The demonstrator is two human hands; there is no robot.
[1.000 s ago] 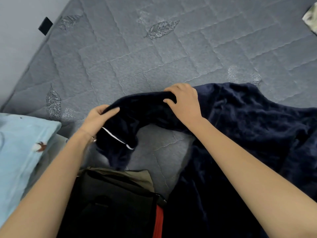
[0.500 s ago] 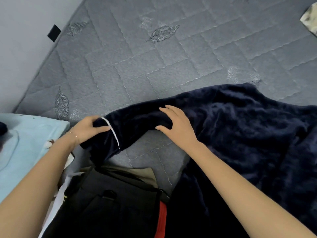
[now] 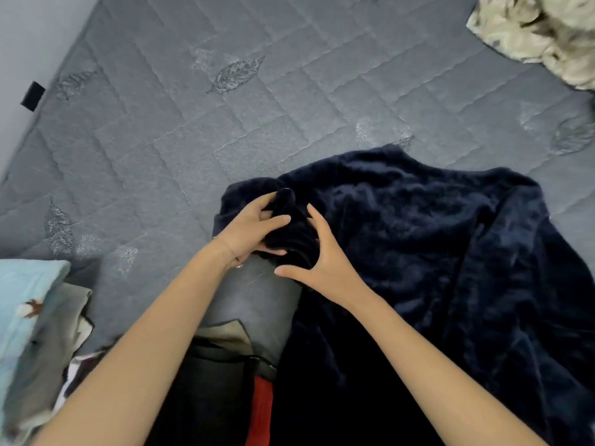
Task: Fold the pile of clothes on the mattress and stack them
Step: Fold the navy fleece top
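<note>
pale grey wall (image 3: 22, 37) top left, small black rectangular tab (image 3: 32, 95) beside it, light-blue printed pillow (image 3: 24, 284) lower left (partly blurred)

Looks like a home bedroom. Bare grey quilted mattress (image 3: 225, 140) stitched with leaves, set against a pale wall (image 3: 29, 43) at far left. Soft navy garment (image 3: 418, 252) spread at right, crumpled patterned cloth (image 3: 547, 33) far right, pale blue bedding (image 3: 22, 300), perhaps a pillow, blurred at near left.
</note>
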